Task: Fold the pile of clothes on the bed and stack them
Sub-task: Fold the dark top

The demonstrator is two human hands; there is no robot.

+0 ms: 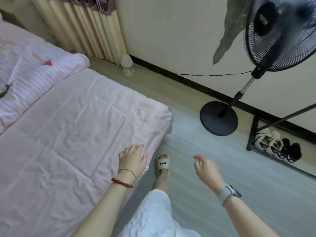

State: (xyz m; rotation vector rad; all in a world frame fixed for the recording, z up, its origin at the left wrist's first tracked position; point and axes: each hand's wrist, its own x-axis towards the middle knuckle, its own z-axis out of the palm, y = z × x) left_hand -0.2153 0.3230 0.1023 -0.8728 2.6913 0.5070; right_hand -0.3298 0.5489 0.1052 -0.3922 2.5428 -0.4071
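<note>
Left hand [133, 158]: over the bed [71, 127] near its corner, fingers loosely spread, holding nothing.
Right hand [206, 165]: over the floor [213, 168], fingers relaxed apart, empty.

Cream wall [179, 31] w/ dark baseboard [196, 84], pale wood floor [213, 168], peach curtain [82, 29], black pedestal fan [280, 35], shoe rack [275, 144] at rt.

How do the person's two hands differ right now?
The left hand hovers over the edge of the pink sheeted bed; the right hand is over the pale floor. The left wrist wears a red bead bracelet and thin gold bangle; the right, a pale-strapped watch. Both are open, holding nothing.
</note>
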